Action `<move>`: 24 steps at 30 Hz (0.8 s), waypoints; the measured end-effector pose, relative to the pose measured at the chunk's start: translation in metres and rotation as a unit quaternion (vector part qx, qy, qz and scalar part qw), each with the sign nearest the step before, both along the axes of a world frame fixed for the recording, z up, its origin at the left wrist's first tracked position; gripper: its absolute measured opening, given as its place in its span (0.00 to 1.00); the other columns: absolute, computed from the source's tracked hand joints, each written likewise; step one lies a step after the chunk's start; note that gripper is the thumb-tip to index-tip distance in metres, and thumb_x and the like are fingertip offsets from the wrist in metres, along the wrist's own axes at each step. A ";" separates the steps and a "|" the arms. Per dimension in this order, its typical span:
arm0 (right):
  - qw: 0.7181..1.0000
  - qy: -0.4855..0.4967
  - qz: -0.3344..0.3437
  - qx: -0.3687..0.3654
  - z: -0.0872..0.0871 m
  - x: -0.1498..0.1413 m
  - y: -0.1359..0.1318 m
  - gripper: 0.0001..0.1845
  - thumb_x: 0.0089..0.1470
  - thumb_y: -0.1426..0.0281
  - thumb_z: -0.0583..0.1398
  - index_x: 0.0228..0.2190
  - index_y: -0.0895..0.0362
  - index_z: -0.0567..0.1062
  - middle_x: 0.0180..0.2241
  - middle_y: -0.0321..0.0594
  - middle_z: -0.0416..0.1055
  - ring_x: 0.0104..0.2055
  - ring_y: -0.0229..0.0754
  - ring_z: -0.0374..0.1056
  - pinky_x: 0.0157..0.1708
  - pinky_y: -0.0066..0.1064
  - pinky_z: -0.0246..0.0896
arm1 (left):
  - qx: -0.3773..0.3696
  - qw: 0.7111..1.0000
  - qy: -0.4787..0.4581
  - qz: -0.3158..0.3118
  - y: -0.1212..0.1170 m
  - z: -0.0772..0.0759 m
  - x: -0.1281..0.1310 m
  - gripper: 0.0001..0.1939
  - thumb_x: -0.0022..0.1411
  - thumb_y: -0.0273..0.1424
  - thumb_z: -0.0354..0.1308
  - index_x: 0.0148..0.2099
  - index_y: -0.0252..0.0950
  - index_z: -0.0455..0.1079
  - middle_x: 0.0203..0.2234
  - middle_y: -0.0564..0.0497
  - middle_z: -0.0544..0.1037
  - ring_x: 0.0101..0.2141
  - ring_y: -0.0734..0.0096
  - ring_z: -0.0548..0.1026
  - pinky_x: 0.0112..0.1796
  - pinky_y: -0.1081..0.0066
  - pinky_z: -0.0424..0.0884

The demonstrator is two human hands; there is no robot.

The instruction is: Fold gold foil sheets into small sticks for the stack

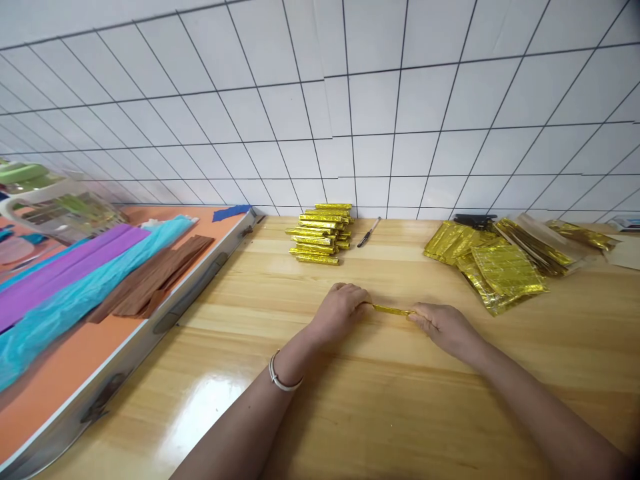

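Note:
A thin roll of gold foil paper (393, 310) is stretched level between my two hands, just over the wooden table (350, 413). My left hand (341, 310) is closed on its left end, and my right hand (445, 327) pinches the right end. Fingers cover both tips of the roll. Beyond my left hand lies a stack of similar gold foil rolls (317, 237). Flat, creased gold foil sheets (507, 270) lie in an overlapping pile past my right hand.
A pen (369, 232) lies near the tiled wall (375, 107). On the left, an orange-topped board (95, 360) with a raised edge carries purple paper (75, 267), turquoise paper (100, 287), brown paper (155, 277) and a clear basket (65, 210). A black object (475, 221) sits behind the foil sheets.

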State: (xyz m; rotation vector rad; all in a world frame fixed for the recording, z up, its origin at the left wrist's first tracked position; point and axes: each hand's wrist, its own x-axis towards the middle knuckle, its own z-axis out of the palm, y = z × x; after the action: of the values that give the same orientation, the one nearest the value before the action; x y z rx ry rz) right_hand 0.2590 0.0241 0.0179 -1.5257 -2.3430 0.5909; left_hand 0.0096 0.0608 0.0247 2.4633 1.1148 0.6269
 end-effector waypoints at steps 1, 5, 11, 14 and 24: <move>1.000 -0.018 0.008 0.001 0.000 -0.001 -0.001 0.16 0.60 0.60 0.47 0.28 0.54 0.68 0.23 0.34 0.69 0.25 0.38 0.64 0.25 0.26 0.53 | 0.023 0.999 0.033 -0.018 -0.003 0.002 0.004 0.08 0.63 0.33 0.50 0.37 0.36 0.69 0.30 0.50 0.75 0.35 0.68 0.71 0.42 0.67 0.60; 0.996 -0.062 0.050 0.028 0.001 -0.012 -0.006 0.14 0.60 0.64 0.47 0.32 0.54 0.69 0.29 0.38 0.73 0.31 0.40 0.68 0.29 0.28 0.55 | 0.068 0.989 0.106 -0.080 -0.019 0.004 0.022 0.09 0.61 0.26 0.51 0.43 0.37 0.68 0.31 0.50 0.75 0.34 0.68 0.71 0.40 0.67 0.58; 0.993 -0.056 0.068 0.077 0.009 -0.020 -0.013 0.14 0.60 0.67 0.47 0.35 0.53 0.71 0.32 0.39 0.74 0.34 0.42 0.69 0.31 0.30 0.57 | 0.062 0.993 0.082 -0.064 -0.027 0.004 0.028 0.10 0.60 0.24 0.48 0.41 0.36 0.69 0.29 0.48 0.76 0.31 0.69 0.72 0.35 0.69 0.58; 0.996 -0.011 0.057 0.061 0.014 -0.015 -0.014 0.15 0.61 0.66 0.46 0.37 0.52 0.71 0.32 0.38 0.74 0.34 0.40 0.68 0.32 0.29 0.58 | 0.021 0.995 0.056 -0.078 -0.023 0.004 0.021 0.10 0.61 0.25 0.47 0.39 0.37 0.69 0.28 0.50 0.76 0.30 0.70 0.72 0.36 0.70 0.60; 0.994 0.101 0.010 -0.050 0.016 0.002 -0.010 0.17 0.60 0.60 0.47 0.34 0.54 0.73 0.23 0.33 0.70 0.22 0.36 0.64 0.24 0.26 0.55 | -0.109 0.990 -0.009 -0.094 -0.021 -0.001 0.013 0.15 0.59 0.21 0.45 0.42 0.37 0.69 0.28 0.52 0.76 0.29 0.72 0.72 0.32 0.76 0.65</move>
State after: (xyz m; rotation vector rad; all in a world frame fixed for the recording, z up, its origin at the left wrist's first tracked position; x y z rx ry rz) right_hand 0.2608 0.0145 0.0342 -1.4132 -2.2072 0.8372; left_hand 0.0230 0.0394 0.0240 2.3337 0.8798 0.4441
